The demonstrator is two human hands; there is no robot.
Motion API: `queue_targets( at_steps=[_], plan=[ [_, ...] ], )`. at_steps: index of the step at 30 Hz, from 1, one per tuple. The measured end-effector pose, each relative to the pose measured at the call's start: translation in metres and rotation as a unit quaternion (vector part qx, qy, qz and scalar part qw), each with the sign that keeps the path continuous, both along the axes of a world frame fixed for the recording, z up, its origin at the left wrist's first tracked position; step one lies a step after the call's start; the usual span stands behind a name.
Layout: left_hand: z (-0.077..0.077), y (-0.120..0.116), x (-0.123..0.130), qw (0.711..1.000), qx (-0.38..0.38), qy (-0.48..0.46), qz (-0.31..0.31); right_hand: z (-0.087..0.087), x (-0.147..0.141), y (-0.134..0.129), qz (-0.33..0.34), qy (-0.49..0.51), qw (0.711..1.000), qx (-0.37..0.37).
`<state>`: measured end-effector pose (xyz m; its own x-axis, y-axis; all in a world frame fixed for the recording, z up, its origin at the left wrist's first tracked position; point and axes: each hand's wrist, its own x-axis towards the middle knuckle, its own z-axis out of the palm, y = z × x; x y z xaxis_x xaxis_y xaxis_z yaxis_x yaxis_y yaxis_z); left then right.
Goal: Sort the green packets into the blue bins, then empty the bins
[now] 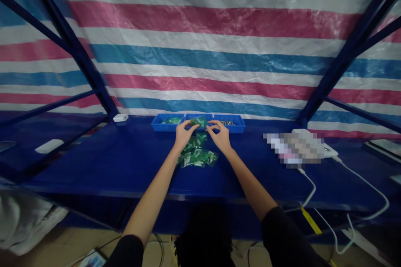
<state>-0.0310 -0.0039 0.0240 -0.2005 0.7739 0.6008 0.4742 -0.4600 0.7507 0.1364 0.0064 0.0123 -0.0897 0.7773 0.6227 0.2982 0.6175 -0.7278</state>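
Note:
Between my two hands is a small green plastic packet point(198, 122), raised in front of the middle blue bin. My left hand point(185, 132) pinches its left side with thumb and fingers. On the other side, my right hand point(219, 134) has its fingers closed at the packet's right edge. Below them on the blue table lies a pile of similar green packets point(199, 157), with light pieces showing through; what those pieces are is too small to tell. The left blue bin point(167, 127) contains greenish packets, and the right blue bin point(233, 128) contains small metallic parts.
A white power strip or adapter point(300, 133) with white cables point(360, 177) sits at right, beside a blurred-out patch. White boxes point(120, 117) stand at left. Dark blue posts point(90, 69) frame the table point(125, 175), with striped sheeting point(203, 58) behind.

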Motion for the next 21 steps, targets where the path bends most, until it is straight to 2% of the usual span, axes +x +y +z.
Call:
queue_targets(
  at_steps=[3,5,8,10,12,14,17,19,21],
  plan=[
    [0.002,0.011,-0.025,0.994,0.019,-0.056,0.094,-0.001,0.001,-0.004,-0.001,-0.026,1.0,-0.003],
    [0.004,0.017,-0.053,0.978,0.026,-0.092,0.184,-0.002,0.001,-0.005,0.0,-0.053,0.999,-0.006],
    [0.007,0.019,-0.1,0.948,-0.021,-0.083,0.307,-0.001,-0.001,-0.005,0.014,-0.093,0.996,0.003],
    [0.007,0.016,-0.126,0.93,-0.059,-0.051,0.36,-0.001,-0.004,-0.004,0.018,-0.113,0.993,0.014],
    [0.005,0.013,-0.141,0.925,-0.083,-0.008,0.371,0.0,-0.006,-0.004,0.021,-0.125,0.992,0.019],
    [0.004,0.011,-0.147,0.921,-0.118,0.05,0.368,0.0,-0.007,-0.003,0.025,-0.129,0.991,0.017],
    [0.004,0.007,-0.141,0.904,-0.149,0.148,0.373,0.0,-0.007,-0.004,0.021,-0.133,0.991,0.016],
    [0.004,0.004,-0.134,0.891,-0.134,0.208,0.38,0.0,-0.006,-0.004,0.017,-0.142,0.989,0.02],
    [0.004,0.002,-0.127,0.888,-0.122,0.263,0.358,0.0,-0.005,-0.004,0.023,-0.156,0.987,0.023]
  ],
)
